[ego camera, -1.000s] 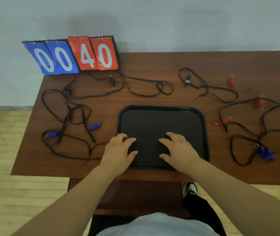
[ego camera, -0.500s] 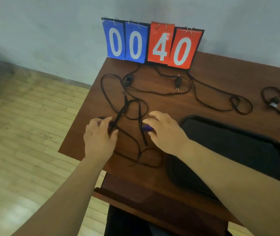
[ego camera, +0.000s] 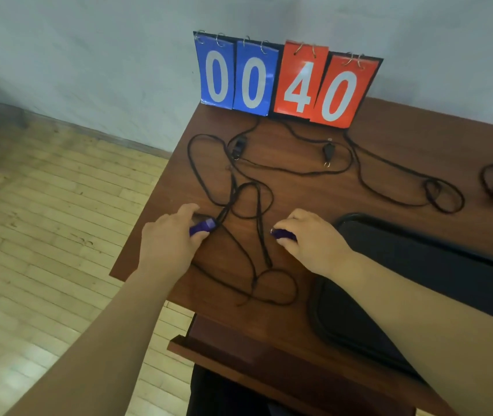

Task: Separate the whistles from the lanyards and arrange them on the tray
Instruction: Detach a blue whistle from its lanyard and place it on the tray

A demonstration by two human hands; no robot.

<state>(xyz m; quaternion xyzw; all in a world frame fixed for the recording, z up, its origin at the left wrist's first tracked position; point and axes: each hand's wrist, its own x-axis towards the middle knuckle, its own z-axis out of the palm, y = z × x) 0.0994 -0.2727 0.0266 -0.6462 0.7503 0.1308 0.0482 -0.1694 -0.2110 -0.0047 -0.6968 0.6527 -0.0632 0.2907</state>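
A person's left hand [ego camera: 169,239] pinches a blue whistle [ego camera: 202,227] between thumb and fingers near the left edge of a brown wooden table [ego camera: 314,319], the whistle's outer end touching a tangle of black lanyard cords [ego camera: 246,205] that loops away beyond the fingertips. The right hand [ego camera: 308,238] closes on a second blue whistle [ego camera: 282,234], most of it hidden under the fingers, with only its left end showing. A strand of cord runs down between the two hands and curls into loops on the side nearest the person. Just right of the right wrist lies a black tray [ego camera: 419,253], its rounded corner beside the knuckles. Beyond both hands, a flip scoreboard [ego camera: 287,82] reading 00 in blue and 40 in red stands at the table's far edge. Farther right, another black cord [ego camera: 491,187] circles a small dark-and-white piece that is too blurred to identify.
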